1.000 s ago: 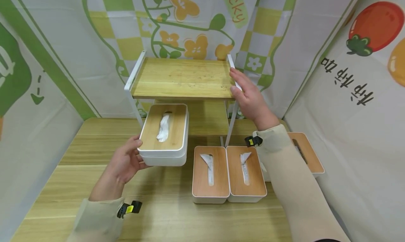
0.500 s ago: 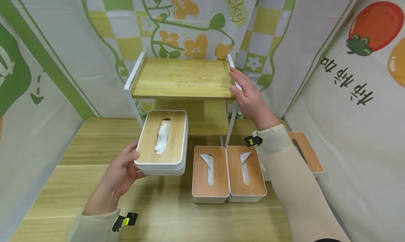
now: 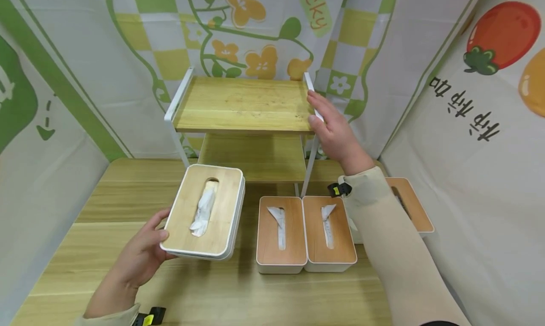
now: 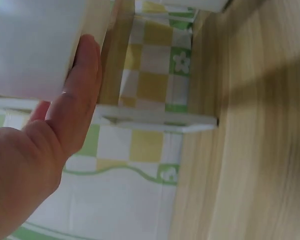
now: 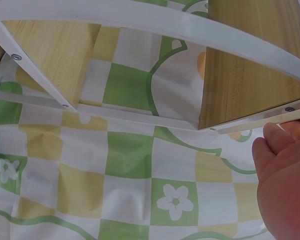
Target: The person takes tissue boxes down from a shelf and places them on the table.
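In the head view my left hand (image 3: 142, 250) holds a white tissue box (image 3: 230, 184) with a light wooden lid and a tissue in its slot. The thumb lies on the lid's left edge and the fingers reach underneath. The box is tilted in the air in front of a two-tier wooden shelf rack (image 3: 247, 103) with white side frames. Seen from the left wrist, the white tissue box (image 4: 30, 50) rests against the fingers. My right hand (image 3: 338, 134) grips the rack's right top rail; the right wrist view shows its fingers (image 5: 275, 137) bent at the rail.
Two tissue boxes with browner lids, a left one (image 3: 282, 231) and a right one (image 3: 329, 233), stand side by side on the wooden table (image 3: 204, 293). Another brown-lidded box (image 3: 408, 203) is partly behind my right forearm. Printed cloth walls (image 3: 127, 108) enclose the table.
My left hand has drawn the tissue box down, left and away from the rack, tilting its lid towards me. The right hand has kept its place on the rail.
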The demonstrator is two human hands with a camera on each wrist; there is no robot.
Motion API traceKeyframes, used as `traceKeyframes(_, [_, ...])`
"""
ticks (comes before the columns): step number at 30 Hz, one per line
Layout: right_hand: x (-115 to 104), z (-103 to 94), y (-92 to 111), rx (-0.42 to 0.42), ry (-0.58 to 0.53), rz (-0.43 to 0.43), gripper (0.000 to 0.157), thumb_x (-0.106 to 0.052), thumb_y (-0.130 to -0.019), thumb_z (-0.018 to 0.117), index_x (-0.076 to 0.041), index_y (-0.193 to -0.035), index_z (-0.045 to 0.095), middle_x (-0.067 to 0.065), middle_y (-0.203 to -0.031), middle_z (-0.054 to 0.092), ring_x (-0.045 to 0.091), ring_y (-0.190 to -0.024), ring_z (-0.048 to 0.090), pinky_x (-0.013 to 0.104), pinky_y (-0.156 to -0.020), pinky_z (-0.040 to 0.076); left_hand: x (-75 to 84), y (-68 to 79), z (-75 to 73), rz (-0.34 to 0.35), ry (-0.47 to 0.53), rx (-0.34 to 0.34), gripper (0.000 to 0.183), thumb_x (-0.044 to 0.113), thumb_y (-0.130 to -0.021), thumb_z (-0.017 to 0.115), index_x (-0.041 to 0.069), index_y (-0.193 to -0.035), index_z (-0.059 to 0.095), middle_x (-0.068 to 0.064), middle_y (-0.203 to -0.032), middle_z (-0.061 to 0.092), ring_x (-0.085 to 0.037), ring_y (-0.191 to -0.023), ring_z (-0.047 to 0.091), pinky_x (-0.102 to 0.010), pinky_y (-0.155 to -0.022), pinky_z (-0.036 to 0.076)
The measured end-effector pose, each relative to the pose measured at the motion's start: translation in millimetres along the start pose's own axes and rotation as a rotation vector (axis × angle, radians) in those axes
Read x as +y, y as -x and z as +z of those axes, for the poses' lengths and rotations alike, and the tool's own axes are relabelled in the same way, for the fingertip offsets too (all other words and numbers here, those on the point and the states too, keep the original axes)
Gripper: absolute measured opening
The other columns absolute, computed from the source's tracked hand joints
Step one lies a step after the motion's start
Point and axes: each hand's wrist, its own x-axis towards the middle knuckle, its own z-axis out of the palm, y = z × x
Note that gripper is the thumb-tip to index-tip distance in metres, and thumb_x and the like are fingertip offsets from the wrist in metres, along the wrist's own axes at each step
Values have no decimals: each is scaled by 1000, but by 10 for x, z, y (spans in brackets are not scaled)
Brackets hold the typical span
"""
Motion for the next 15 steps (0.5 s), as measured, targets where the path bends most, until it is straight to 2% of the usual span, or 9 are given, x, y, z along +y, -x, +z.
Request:
traceKeyframes(4, [-10, -5, -5, 4, 3, -2, 59, -32, -103, 39, 2, -152, 36, 6, -161, 28, 17, -146, 22, 34, -117, 17, -31, 92, -88, -29, 4, -40, 47, -2, -99, 29, 21, -135, 49, -9, -115, 65, -23, -92, 70, -39, -76, 58])
traceKeyframes(9, [-11, -5, -10, 3, 7, -3, 58, -31, -104, 39, 2, -151, 36, 6, -161, 28, 17, -146, 22, 34, -117, 17, -104, 167, -139, -122, -38, 18, 44, 0, -101, 34, 26, -133, 50, -10, -112, 67, -25, -90, 70, -40, -75, 58])
traceKeyframes(15, [-8, 2, -5, -4, 9, 7, 58, -31, -104, 39, 1, -152, 36, 5, -161, 27, 17, -146, 22, 34, -117, 16, -223, 206, -137, -204, -99, 90, 41, 1, -102, 41, 31, -128, 51, -8, -106, 67, -26, -86, 69, -40, -73, 57])
